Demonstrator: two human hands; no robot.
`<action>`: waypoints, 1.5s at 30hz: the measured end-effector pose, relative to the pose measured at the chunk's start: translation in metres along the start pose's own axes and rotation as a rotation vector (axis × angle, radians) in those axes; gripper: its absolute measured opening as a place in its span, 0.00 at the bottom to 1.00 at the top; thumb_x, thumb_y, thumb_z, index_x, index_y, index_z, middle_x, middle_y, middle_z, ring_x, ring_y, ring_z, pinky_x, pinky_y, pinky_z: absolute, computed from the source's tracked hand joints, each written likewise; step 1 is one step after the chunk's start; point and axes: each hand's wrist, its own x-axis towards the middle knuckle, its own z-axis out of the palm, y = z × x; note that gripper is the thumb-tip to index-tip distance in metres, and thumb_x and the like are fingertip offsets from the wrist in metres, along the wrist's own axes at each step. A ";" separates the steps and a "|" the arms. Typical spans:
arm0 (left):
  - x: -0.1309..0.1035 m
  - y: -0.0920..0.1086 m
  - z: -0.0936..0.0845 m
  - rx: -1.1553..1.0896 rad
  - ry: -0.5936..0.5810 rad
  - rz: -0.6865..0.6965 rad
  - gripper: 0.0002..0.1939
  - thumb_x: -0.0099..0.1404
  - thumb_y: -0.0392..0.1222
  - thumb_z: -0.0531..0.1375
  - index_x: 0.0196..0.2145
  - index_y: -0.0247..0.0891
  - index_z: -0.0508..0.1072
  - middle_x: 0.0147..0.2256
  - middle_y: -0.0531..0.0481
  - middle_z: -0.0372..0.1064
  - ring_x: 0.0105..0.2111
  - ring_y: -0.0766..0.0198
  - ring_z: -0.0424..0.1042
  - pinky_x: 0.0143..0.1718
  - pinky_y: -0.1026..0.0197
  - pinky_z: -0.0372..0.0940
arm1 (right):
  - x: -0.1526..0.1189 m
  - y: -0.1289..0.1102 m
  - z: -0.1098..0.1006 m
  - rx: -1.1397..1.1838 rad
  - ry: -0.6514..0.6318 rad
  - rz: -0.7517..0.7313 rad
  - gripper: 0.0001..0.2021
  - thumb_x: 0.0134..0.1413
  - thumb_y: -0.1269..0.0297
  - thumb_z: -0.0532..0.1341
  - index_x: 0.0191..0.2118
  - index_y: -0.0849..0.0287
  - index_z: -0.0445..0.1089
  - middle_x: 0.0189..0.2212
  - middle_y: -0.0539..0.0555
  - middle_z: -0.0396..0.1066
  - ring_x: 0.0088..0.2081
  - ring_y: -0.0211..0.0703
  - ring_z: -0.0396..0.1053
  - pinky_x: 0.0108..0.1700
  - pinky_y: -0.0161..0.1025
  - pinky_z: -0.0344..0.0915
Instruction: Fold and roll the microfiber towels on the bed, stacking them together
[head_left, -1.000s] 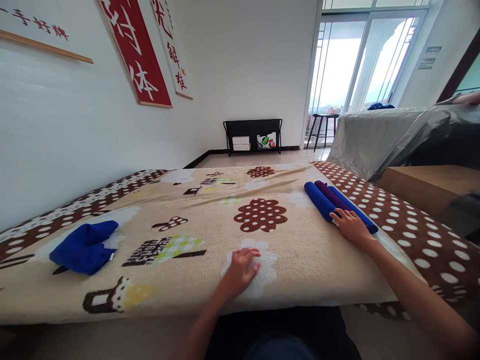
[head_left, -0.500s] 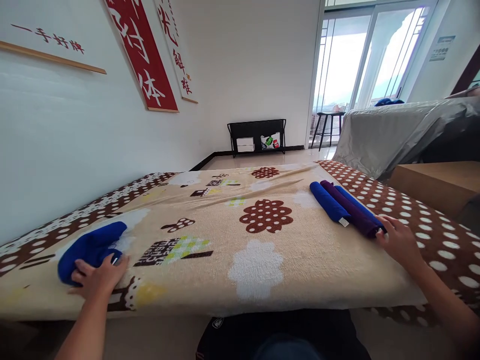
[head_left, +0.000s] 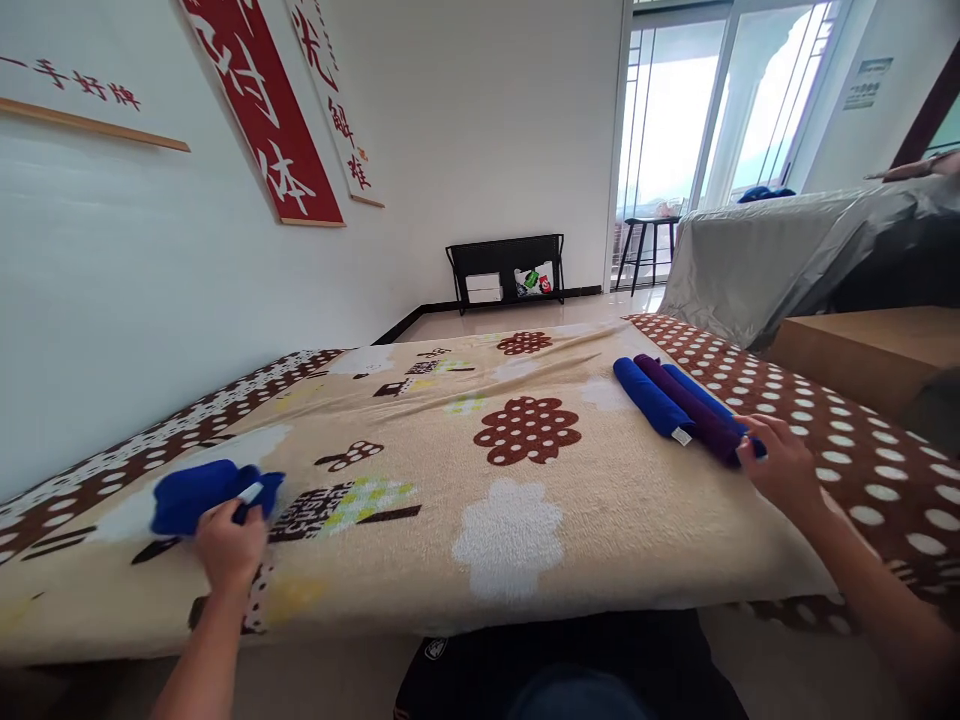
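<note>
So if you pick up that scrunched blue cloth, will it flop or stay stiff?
Probably flop: the blue cloth bends into loose folds beside the left hand. It also seems unlikely to roll away, being a lopsided heap rather than a neat tube like the purple cloth roll.

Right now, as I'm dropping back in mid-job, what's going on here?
A person is working with both hands over a patterned blanket. The left hand pinches the near edge of a crumpled blue cloth, with a white tag showing by the fingers. The right hand is at the near end of three cloth rolls, a purple one between two blue ones; whether it grips them is unclear. The rolls lie side by side; the crumpled cloth isn't rolled up.
</note>
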 end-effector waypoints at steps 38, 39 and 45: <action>-0.266 0.136 0.020 -0.598 -0.444 0.809 0.08 0.63 0.35 0.56 0.41 0.42 0.69 0.55 0.42 0.64 0.55 0.50 0.64 0.56 0.45 0.60 | -0.042 -0.297 -0.009 0.964 -0.615 0.077 0.12 0.61 0.63 0.54 0.26 0.57 0.60 0.26 0.49 0.64 0.29 0.38 0.60 0.32 0.35 0.54; -0.267 0.137 0.018 -0.604 -0.473 0.835 0.10 0.64 0.35 0.56 0.43 0.42 0.69 0.54 0.43 0.65 0.54 0.51 0.64 0.55 0.47 0.61 | -0.042 -0.298 -0.010 0.972 -0.634 0.057 0.11 0.60 0.64 0.54 0.26 0.57 0.61 0.27 0.50 0.65 0.30 0.38 0.60 0.33 0.35 0.54; -0.268 0.142 0.025 -0.611 -0.530 0.800 0.06 0.69 0.41 0.55 0.42 0.43 0.71 0.45 0.45 0.70 0.47 0.55 0.68 0.51 0.50 0.62 | -0.045 -0.298 -0.010 1.021 -0.688 0.034 0.12 0.59 0.64 0.55 0.25 0.58 0.63 0.27 0.50 0.65 0.31 0.37 0.61 0.35 0.35 0.56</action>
